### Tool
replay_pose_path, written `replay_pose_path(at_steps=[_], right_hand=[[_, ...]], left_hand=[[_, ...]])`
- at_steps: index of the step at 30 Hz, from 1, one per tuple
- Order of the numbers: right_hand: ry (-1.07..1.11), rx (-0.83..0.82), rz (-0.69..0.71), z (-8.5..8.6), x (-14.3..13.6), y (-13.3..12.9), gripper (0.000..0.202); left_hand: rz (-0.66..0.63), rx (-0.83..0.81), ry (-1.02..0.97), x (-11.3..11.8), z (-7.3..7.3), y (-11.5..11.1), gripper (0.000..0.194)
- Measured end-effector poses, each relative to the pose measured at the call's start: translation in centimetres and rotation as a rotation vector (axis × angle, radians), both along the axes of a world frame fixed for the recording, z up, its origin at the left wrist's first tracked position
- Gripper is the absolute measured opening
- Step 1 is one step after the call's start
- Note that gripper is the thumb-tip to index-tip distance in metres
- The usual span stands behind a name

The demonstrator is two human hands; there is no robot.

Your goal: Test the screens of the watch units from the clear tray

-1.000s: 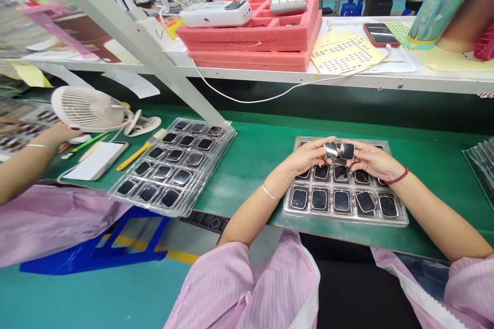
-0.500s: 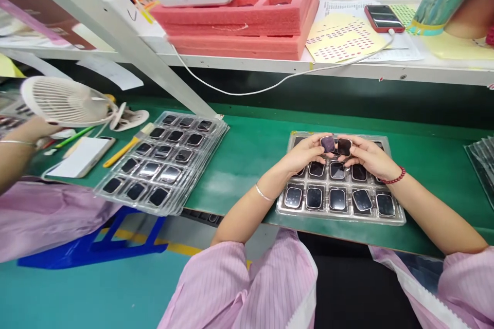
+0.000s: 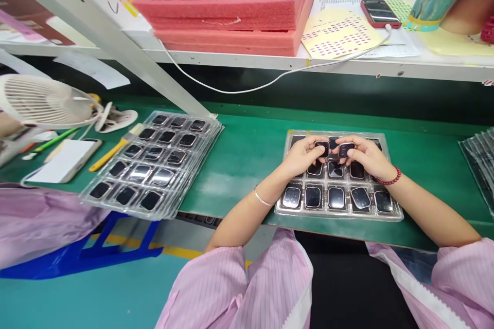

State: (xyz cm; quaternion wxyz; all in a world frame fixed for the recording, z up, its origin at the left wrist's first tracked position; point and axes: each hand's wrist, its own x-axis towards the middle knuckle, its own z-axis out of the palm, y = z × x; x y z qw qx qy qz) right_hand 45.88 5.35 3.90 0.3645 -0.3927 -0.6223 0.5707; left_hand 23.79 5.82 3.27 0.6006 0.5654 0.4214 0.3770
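Observation:
My left hand is closed on a dark, rounded-square watch face, pinched between thumb and fingers. In my right hand a second dark watch face is gripped by its edges. The two pieces are side by side with a small gap between them. Both hands are above the back part of a clear plastic tray, which lies on the green table. Rows of similar square watch faces sit in its compartments, and one in the front row is tilted. My hands partly hide the back rows.
Stacked clear trays of watch faces lie to the left, beside a yellow-handled brush, a phone and a white fan. More trays are at the right edge. A shelf with red foam crosses behind.
The pieces in my hands have turned and moved slightly apart. The view has shifted, so surroundings sit further left. The other person's forearm at the left has mostly left the view.

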Motion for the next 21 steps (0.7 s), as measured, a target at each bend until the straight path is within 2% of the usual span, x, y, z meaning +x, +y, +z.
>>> replay_pose_path(at_steps=[5,10,16,21], right_hand=[[-0.015,-0.031,-0.029,0.2,0.06,0.07,0.024],[0.009,0.015,0.0,0.34,0.04,-0.05,0.029],[-0.073,-0.018,-0.017,0.02,0.04,-0.18,0.031],[-0.073,-0.001,-0.014,0.02,0.05,-0.3,0.034]], left_hand=[[-0.013,0.003,-0.021,-0.05,0.03,-0.05,0.025],[-0.048,-0.003,-0.013,0.2,-0.02,-0.16,0.039],[-0.062,0.005,-0.027,0.4,-0.25,-0.25,0.027],[-0.07,0.003,-0.041,0.62,-0.05,-0.05,0.026]])
